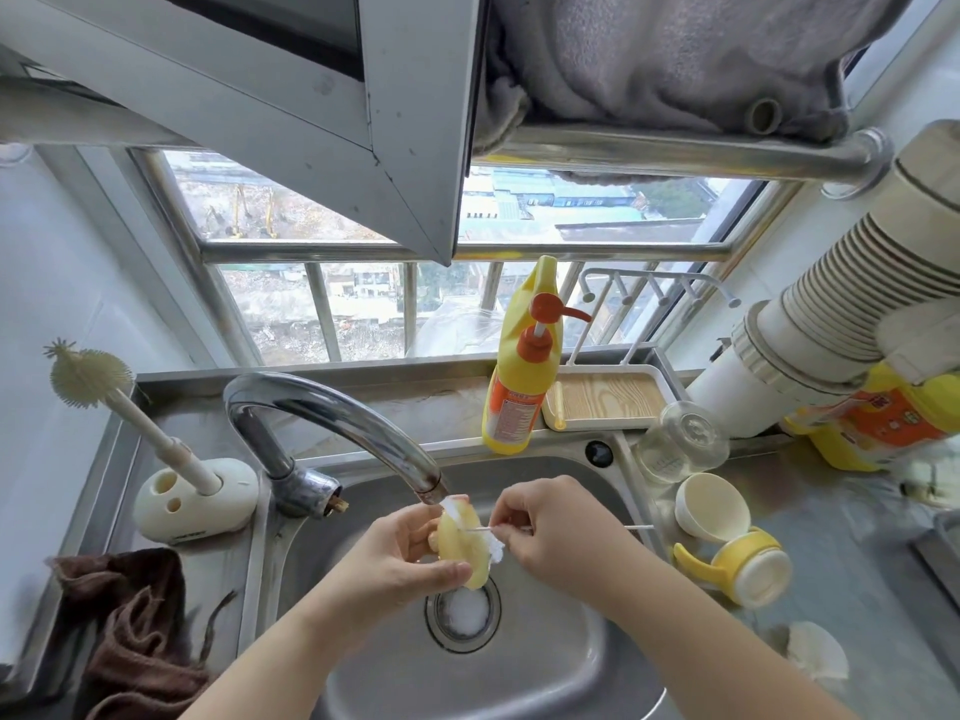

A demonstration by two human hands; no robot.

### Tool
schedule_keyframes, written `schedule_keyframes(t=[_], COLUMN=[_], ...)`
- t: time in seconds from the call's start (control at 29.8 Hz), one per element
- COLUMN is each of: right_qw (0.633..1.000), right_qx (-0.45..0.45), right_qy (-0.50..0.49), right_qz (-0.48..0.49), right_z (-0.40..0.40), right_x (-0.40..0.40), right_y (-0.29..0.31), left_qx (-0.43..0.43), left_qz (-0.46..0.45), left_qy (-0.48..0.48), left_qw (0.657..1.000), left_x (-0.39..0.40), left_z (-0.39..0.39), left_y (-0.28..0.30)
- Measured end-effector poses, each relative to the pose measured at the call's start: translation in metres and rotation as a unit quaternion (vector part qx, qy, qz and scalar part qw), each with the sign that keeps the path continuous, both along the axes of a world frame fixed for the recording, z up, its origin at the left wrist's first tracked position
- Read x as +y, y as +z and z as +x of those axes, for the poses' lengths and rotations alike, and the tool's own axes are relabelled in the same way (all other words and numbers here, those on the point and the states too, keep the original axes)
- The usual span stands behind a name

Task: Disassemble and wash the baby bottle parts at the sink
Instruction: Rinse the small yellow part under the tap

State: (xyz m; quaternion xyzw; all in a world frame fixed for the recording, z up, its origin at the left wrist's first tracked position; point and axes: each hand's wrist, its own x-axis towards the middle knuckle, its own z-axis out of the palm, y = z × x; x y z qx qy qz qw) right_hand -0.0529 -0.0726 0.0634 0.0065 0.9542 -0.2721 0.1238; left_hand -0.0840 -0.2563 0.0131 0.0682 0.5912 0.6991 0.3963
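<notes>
Bottle nipple (464, 550) gripped in your left hand (410, 558) under the tap (332, 413); your right hand (550, 532) pinches a thin brush (498, 529) over the sink (545, 662).

Pale yellow bottle part (464, 550) over grey steel sink (545, 662); white thin brush (496, 548). Yellow soap bottle (522, 376) at counter's back edge, orange pump and label. Wood-grain tray (605, 397), white rim. Brown cloth (132, 631) at front left corner. Cream bristle brush (91, 379) in cream stand (195, 501). Yellow-handled collar (737, 563), cream cap (711, 506) on right edge
</notes>
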Motion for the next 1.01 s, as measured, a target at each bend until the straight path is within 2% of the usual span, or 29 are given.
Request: schedule_keyframes(t=[0.13,0.2,0.27,0.54,0.84,1.01], right_qw=[0.999,0.996,0.997,0.999,0.998,0.998], right_qx=[0.003,-0.013,-0.013,0.016,0.02,0.047], right_qy=[0.046,0.074,0.054,-0.028,0.053,0.037], right_qz=[0.003,0.039,0.048,-0.022,0.014,0.027], right_z=[-0.002,-0.002,-0.004,-0.001,0.001,-0.001], right_x=[-0.009,-0.01,-0.005,0.006,-0.009,-0.012], right_y=[0.002,0.003,0.003,0.009,0.002,-0.001], left_qx=[0.004,0.009,0.011,0.011,0.047,0.031], left_qz=[0.014,0.017,0.017,0.023,0.005,0.014], left_qy=[0.021,0.03,0.018,0.029,-0.028,-0.022], left_qw=[1.0,0.999,1.0,0.999,0.998,0.999], left_x=[-0.002,-0.006,-0.008,-0.008,-0.003,-0.001], left_z=[-0.001,-0.004,-0.005,-0.006,0.0,0.002], left_y=[0.002,0.003,0.005,0.011,0.015,0.016])
